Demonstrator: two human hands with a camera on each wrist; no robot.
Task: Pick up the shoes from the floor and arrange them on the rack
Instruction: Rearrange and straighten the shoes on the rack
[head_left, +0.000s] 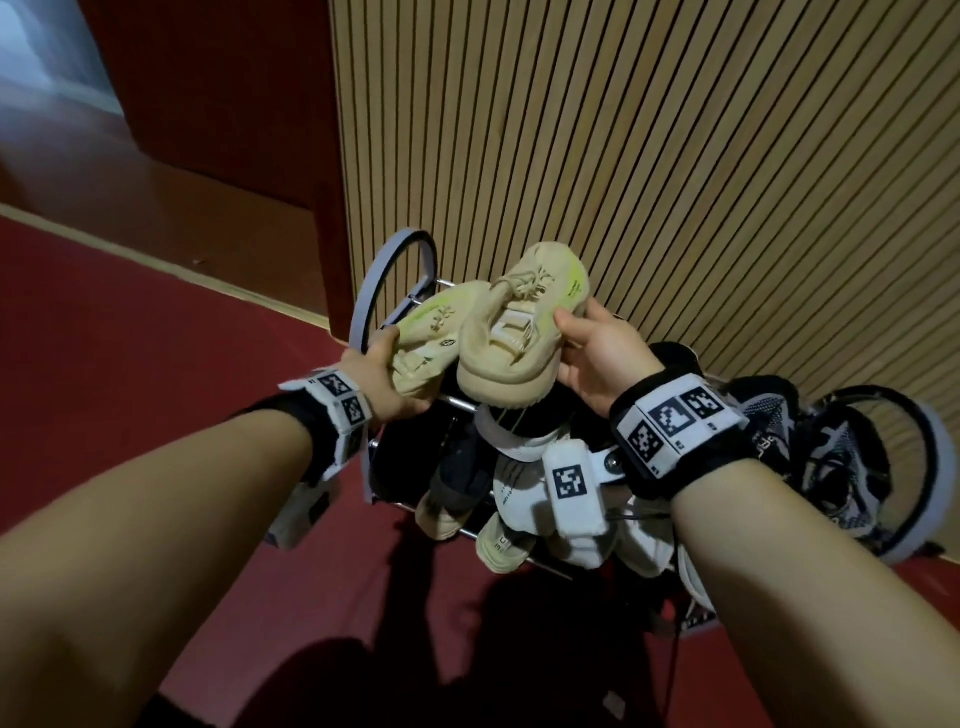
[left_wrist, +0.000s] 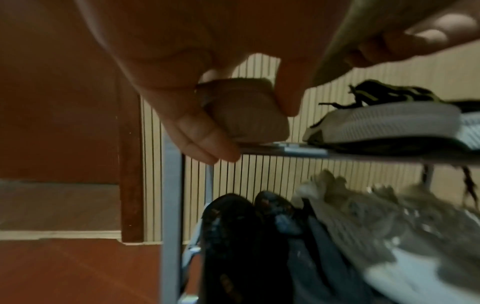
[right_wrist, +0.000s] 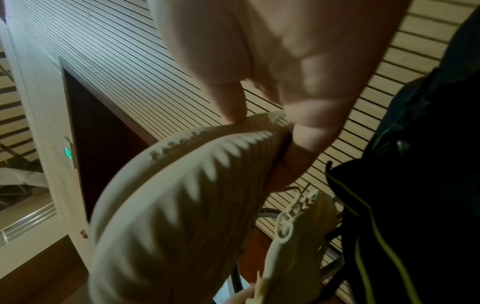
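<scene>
1. L hand (head_left: 382, 376) grips one cream knit sneaker (head_left: 428, 332) at its heel end, fingers curled round it; the left wrist view shows the fingers (left_wrist: 205, 142) right by a rack bar.
2. R hand (head_left: 597, 358) pinches the second cream sneaker (head_left: 511, 338) at its side, thumb on the upper, fingers under the ribbed sole (right_wrist: 182, 205).
3. Both shoes sit between the hands, touching, above the top tier of the rack (head_left: 387, 275). Under the hands the lower tiers are packed w/ other shoes (head_left: 519, 499).
4. Handling, my guess: light, soft knit uppers that squash; foam sole firmer, ridges give grip. Laces loose, may snag on the bars.
5. Best hold prob. the heel collar or sole edge, not the floppy upper.
</scene>
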